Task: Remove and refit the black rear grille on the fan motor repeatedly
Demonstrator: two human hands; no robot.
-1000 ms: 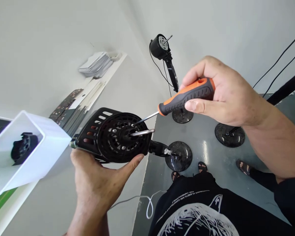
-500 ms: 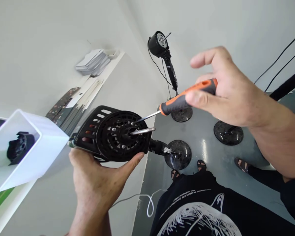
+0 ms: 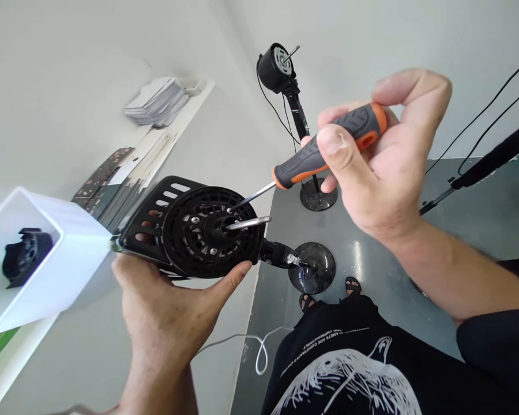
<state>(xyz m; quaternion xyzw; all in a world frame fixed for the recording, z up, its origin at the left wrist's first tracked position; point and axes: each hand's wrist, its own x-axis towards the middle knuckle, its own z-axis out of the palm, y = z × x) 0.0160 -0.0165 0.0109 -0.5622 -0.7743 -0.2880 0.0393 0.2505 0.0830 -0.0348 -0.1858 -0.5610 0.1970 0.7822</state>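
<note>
My left hand (image 3: pixel 168 311) is wrapped round the underside of a black fan motor housing (image 3: pixel 149 225), its thumb along the near edge. The slotted round face points up toward me, with several screws and a bare metal shaft (image 3: pixel 253 222) sticking out of its centre. In my right hand (image 3: pixel 372 167) is a screwdriver (image 3: pixel 320 153) with a grey and orange handle, pinched between thumb and fingers, the index finger bent over its butt end. The screwdriver's tip rests at a screw near the top of the face, beside the shaft.
A white bin (image 3: pixel 82 242) with a black plastic part (image 3: pixel 26 256) inside stands at left. Behind it, a shelf carries a paper stack (image 3: pixel 158 101). Another fan motor on a stand (image 3: pixel 277 66) is beyond, and round black bases (image 3: pixel 312 268) sit on the floor. A white cable (image 3: pixel 262 351) hangs nearby.
My right hand has rolled round the handle, turning the screwdriver, and its index finger now curls over the end. The housing in my left hand appears slightly further left and up.
</note>
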